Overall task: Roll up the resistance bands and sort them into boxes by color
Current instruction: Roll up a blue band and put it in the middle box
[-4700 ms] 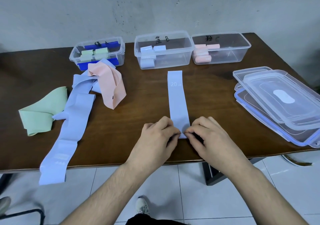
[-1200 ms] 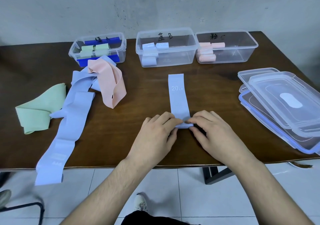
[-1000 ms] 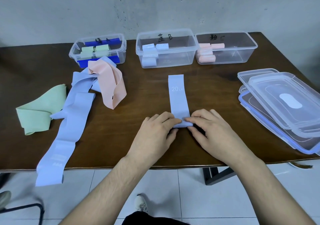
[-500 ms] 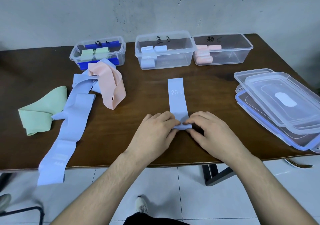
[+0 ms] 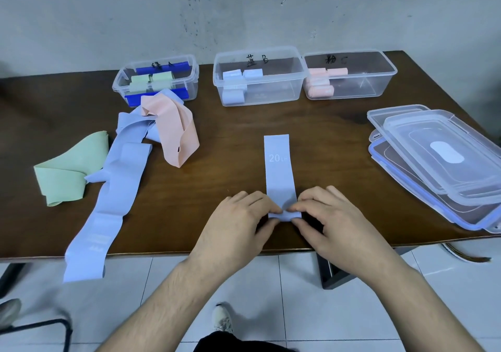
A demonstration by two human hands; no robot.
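A light blue resistance band (image 5: 278, 167) marked "20" lies flat on the brown table (image 5: 325, 140), its near end rolled into a small coil. My left hand (image 5: 238, 221) and my right hand (image 5: 333, 218) pinch that coil from either side. Loose bands lie at the left: a green one (image 5: 67, 172), a long light blue one (image 5: 113, 189) hanging over the table edge, and a pink one (image 5: 176, 129). Three clear boxes stand at the back: the left box (image 5: 157, 80) with green rolls, the middle box (image 5: 260, 80) with blue rolls, the right box (image 5: 352, 75) with pink rolls.
A stack of clear lids (image 5: 439, 161) lies at the table's right edge. A grey wall rises behind the boxes. Below the table's near edge are white floor tiles and a shoe (image 5: 222, 322).
The rolled end of the blue band has grown and moved away from me along the band since the earliest frame. Both hands have followed it. The flat part is shorter.
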